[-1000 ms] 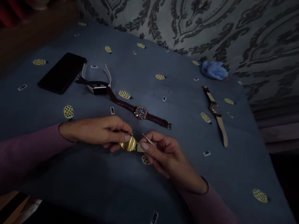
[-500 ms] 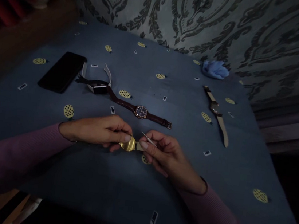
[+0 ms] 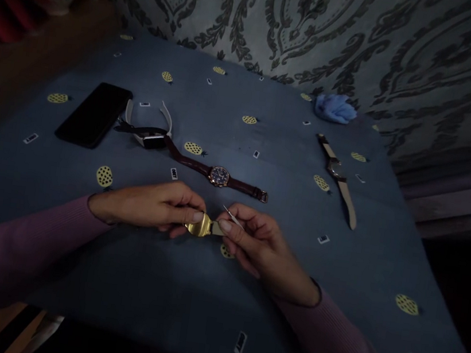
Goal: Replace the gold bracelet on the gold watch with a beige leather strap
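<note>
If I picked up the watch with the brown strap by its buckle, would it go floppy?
The brown watch would probably droop, since its strap already curves. Its round case looks hard, so that part likely stays stiff. Stretched out, it probably wouldn't roll if pushed.

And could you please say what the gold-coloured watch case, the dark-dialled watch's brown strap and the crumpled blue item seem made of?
Gold-coloured watch case: probably polished metal, given its bright reflections.
Brown strap: leather or imitation leather, judging by its dull sheen and bends.
Crumpled blue item: perhaps thin plastic or cloth; its soft folds leave that open.
</note>
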